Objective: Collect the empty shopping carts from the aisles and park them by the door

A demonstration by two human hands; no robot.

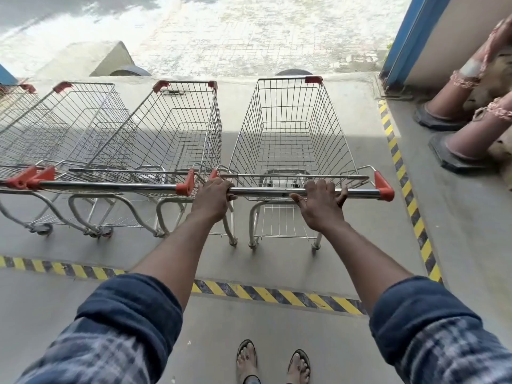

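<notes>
Head view: left hand (213,198) grips cart's (291,87) chrome bar (266,191), right hand (318,209) rests spread-fingered atop.

Grey concrete floor (277,267), yellow-black tape lines (277,293), shopping carts (291,128) side by side, cones (454,106)

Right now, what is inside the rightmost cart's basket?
Nothing: the basket is empty wire, with floor showing through. The folded child seat behind the handle hides a small patch.
</notes>
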